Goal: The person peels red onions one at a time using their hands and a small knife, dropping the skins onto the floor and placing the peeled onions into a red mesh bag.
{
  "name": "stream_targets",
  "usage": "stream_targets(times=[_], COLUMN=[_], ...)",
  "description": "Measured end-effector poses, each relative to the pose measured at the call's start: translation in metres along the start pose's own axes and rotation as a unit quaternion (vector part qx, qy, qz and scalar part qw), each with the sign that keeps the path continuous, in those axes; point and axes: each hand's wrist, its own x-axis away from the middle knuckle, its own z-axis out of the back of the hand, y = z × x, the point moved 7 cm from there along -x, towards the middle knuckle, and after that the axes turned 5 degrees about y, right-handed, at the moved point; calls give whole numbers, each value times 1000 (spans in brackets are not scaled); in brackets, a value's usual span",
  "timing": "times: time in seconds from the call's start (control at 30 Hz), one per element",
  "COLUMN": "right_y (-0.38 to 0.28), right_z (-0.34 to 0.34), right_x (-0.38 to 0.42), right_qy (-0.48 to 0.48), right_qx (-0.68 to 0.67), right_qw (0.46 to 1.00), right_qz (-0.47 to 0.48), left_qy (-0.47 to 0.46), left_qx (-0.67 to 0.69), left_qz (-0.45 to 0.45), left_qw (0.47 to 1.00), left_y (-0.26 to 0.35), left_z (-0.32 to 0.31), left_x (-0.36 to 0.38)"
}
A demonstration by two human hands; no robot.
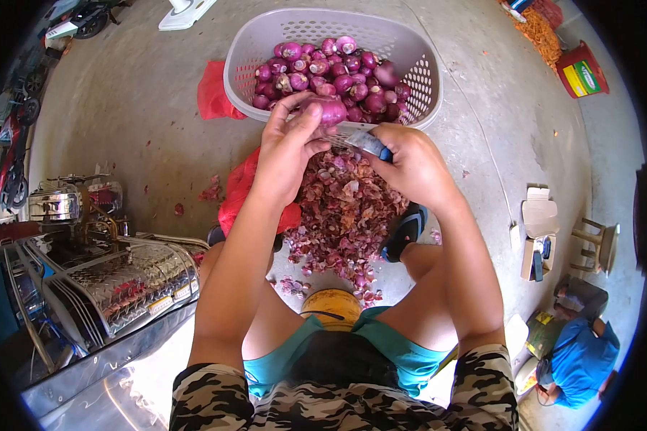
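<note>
A red onion (329, 111) with smooth purple skin sits in my left hand (289, 140), gripped between thumb and fingers. My right hand (417, 161) is closed round the blue handle of a knife (366, 142), its blade pointing left, just below and right of the onion. Both hands are over the near rim of a grey plastic basket (241, 61) that holds many peeled red onions (338, 68). Beneath my hands, a heap of onion skins (349, 208) lies on the floor between my feet.
Red mesh sacks (241, 190) lie left of the skins. A yellow bucket (331, 305) is between my legs. At right are an open cardboard box (539, 230), a wooden stool (597, 244) and a person in blue (586, 359). A red bucket (582, 72) stands far right.
</note>
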Motion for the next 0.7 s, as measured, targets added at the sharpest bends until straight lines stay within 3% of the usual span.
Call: stream_targets(times=[0.17, 0.27, 0.47, 0.57, 0.7], right_y=[11, 18, 33, 33, 32], right_z=[-8, -9, -25, -26, -28], right_x=[3, 2, 11, 11, 13], right_qy=[-65, -65, -140, -134, -154], right_qx=[70, 49, 122, 107, 107], right_qw=[992, 989, 979, 981, 976], right_qz=[-82, -123, -87, -97, -107], left_qy=[88, 77, 90, -13, -38], left_qx=[-99, -100, -98, -11, -168], left_qz=[120, 123, 143, 140, 51], left_qw=[984, 984, 981, 990, 984], left_y=[-19, -18, -25, -16, 28], left_z=[20, 17, 20, 8, 4], left_x=[-14, -19, -32, -40, -24])
